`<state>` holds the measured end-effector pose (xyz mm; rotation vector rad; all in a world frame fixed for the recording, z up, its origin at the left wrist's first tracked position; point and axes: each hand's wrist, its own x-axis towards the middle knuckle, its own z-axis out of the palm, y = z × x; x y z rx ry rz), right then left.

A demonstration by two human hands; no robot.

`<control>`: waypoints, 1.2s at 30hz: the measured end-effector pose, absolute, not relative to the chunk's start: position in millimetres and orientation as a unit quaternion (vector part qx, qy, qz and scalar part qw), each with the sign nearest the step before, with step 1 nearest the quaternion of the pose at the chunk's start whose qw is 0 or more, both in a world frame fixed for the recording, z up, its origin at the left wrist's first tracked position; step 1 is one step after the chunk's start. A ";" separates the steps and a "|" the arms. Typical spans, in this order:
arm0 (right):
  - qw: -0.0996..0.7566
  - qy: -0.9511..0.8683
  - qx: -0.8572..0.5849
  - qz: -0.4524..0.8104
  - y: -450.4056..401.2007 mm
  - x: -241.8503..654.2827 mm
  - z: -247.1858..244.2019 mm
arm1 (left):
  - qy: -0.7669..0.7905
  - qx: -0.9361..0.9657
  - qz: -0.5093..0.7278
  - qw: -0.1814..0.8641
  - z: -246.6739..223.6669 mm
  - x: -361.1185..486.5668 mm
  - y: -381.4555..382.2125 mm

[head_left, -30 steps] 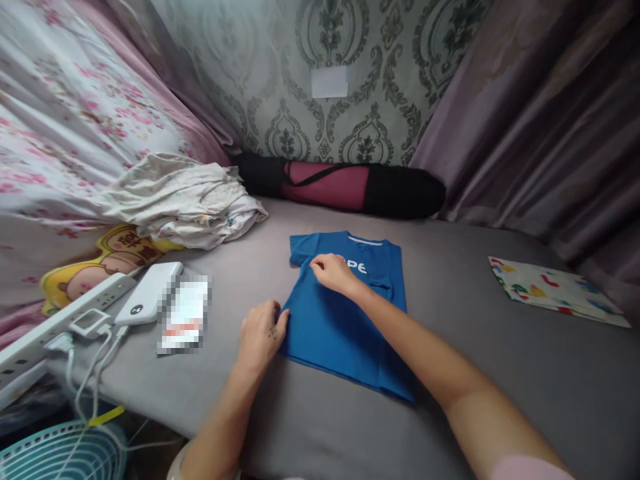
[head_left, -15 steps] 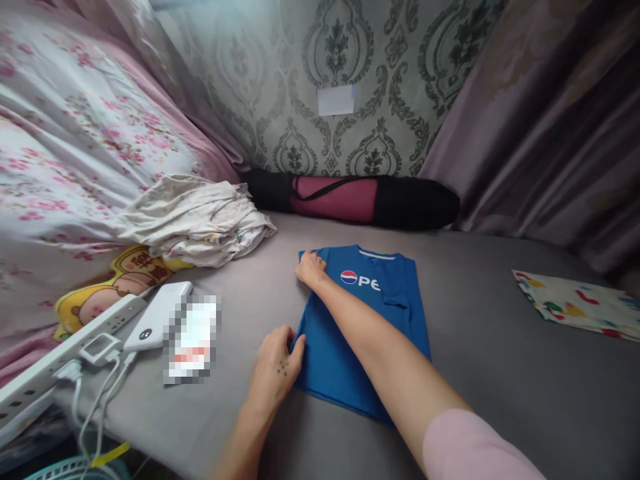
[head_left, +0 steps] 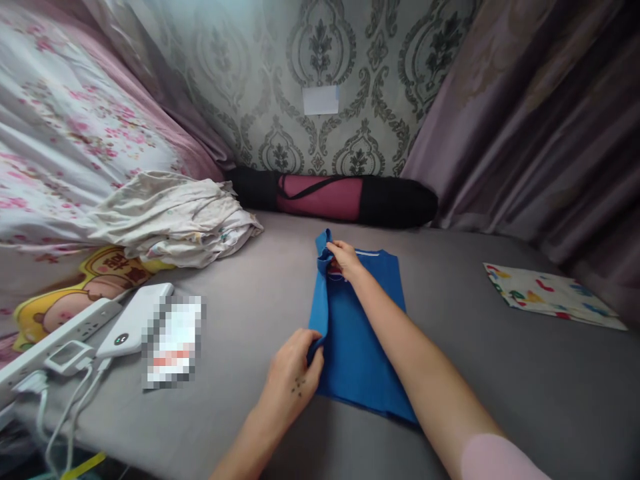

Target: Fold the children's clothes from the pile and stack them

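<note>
A blue T-shirt (head_left: 365,347) lies on the grey bed surface (head_left: 240,307), its white-edged collar toward the wall. My right hand (head_left: 345,260) pinches the shirt's left side near the shoulder, lifting that edge and the sleeve off the bed. Lower down, my left hand (head_left: 295,367) has the same side edge between thumb and fingers. The raised strip of cloth runs between both hands and leans over the shirt's front. Most of the printed logo is hidden behind the right hand and the raised cloth.
A folded patterned cloth (head_left: 550,295) lies to the right. At the back rests a black and maroon long bag (head_left: 320,197). On the left are a crumpled pale cloth (head_left: 185,217), a white power bank (head_left: 135,323), a power strip (head_left: 93,320) with cables, and a blurred packet (head_left: 175,343).
Both hands have moved right with the shirt's left edge, which is now lifted and turned inward. The logo, visible before, is now mostly covered. The view has shifted slightly.
</note>
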<state>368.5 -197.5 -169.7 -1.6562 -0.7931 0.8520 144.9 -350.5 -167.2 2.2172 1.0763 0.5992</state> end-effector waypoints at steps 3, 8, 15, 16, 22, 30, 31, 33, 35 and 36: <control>0.569 -0.309 -0.671 0.362 -221.5 389.4 -173.6 | 0.361 0.867 0.206 0.275 -167.0 151.0 -353.5; 0.594 -0.267 -0.668 0.359 -250.5 408.2 -180.0 | 0.309 0.911 0.156 0.226 -163.7 159.9 -357.0; 0.554 -0.207 -0.718 0.367 -262.1 416.4 -185.1 | 0.226 0.957 0.040 0.175 -162.4 174.8 -354.5; 0.547 -0.204 -0.726 0.365 -262.0 417.0 -186.5 | 0.220 0.959 0.035 0.177 -163.2 176.5 -352.9; 0.511 -0.234 -0.755 0.337 -258.6 419.6 -192.8 | 0.208 0.957 0.024 0.202 -162.4 179.6 -344.2; 0.424 -0.391 -0.791 0.205 -266.9 422.0 -185.4 | 0.229 0.936 0.029 0.266 -156.6 176.6 -345.1; 0.395 -0.414 -0.800 0.180 -268.7 423.1 -184.9 | 0.227 0.935 0.022 0.270 -155.5 176.2 -345.4; 0.348 -0.435 -0.816 0.151 -271.3 425.6 -184.9 | 0.224 0.934 0.008 0.278 -153.4 175.4 -345.7; 0.318 -0.446 -0.825 0.138 -272.7 428.0 -185.6 | 0.225 0.932 0.003 0.285 -152.2 174.4 -346.0; 0.307 -0.450 -0.828 0.133 -273.2 428.9 -185.8 | 0.226 0.930 0.005 0.289 -151.9 174.0 -346.2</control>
